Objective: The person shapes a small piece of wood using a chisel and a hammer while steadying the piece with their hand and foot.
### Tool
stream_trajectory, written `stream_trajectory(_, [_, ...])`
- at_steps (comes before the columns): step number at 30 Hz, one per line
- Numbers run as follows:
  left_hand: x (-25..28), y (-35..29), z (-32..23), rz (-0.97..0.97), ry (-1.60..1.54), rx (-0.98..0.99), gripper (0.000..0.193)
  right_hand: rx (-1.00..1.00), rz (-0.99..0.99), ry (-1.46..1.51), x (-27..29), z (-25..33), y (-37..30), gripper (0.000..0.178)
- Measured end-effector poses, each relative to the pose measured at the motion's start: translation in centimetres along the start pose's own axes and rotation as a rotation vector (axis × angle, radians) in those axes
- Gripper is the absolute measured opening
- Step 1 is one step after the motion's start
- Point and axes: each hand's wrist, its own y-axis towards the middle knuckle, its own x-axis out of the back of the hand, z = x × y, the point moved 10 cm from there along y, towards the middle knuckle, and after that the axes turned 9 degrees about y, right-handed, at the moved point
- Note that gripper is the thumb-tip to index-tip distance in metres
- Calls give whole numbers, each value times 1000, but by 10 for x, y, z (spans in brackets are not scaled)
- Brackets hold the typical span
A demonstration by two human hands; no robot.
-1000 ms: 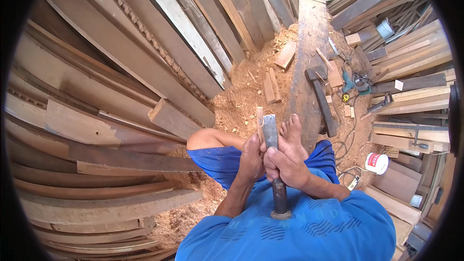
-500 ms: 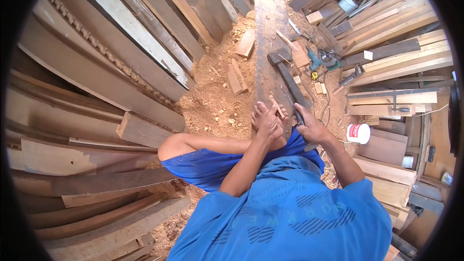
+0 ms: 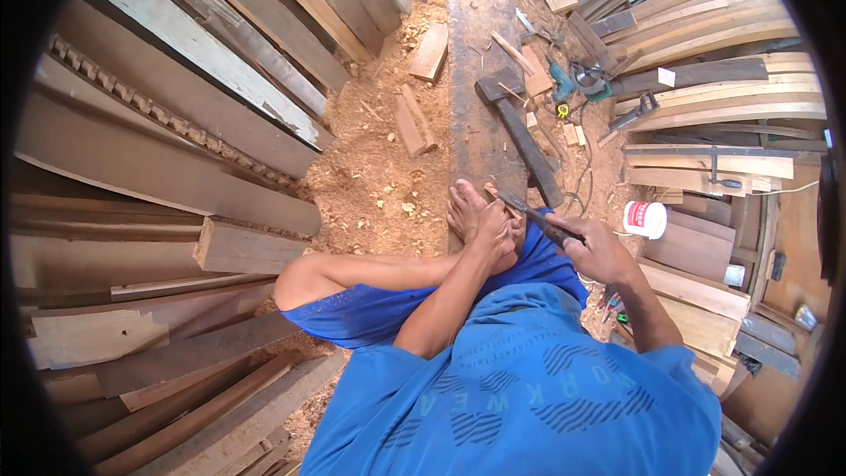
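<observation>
My left hand [image 3: 495, 231] is closed around a small wooden stick [image 3: 490, 189], pressed against my bare foot [image 3: 465, 204] on the long plank [image 3: 474, 35]. Only the far end of the stick shows. In my right hand [image 3: 601, 251] is a knife [image 3: 539, 219] with a dark handle. Its blade points left and reaches the stick just beyond my left fingers; whether it touches the wood is hard to tell. Beyond the knife, a dark-headed mallet [image 3: 522, 137] lies on the plank, its handle slanting toward me.
Wood shavings [image 3: 352, 172] cover the floor, with offcuts [image 3: 414, 119] on them. Stacked boards [image 3: 238, 97] line the left, more timber [image 3: 705, 26] the right. A teal power tool [image 3: 564, 79] lies right of the plank. A white tub [image 3: 645, 219] stands near my right arm.
My right hand has turned, and the knife's blade now lies across at the stick by my left hand. My left hand still grips the stick. The whole view has shifted slightly.
</observation>
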Motion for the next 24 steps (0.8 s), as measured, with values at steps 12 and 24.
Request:
stream_trajectory(12, [-15,-13,-12,71,-121,96,15,-58,55,-151,-10,9,48,55])
stream_trajectory(24, [-41,-32,33,246,-8,330,34,-56,-75,-298,-23,-30,37,50])
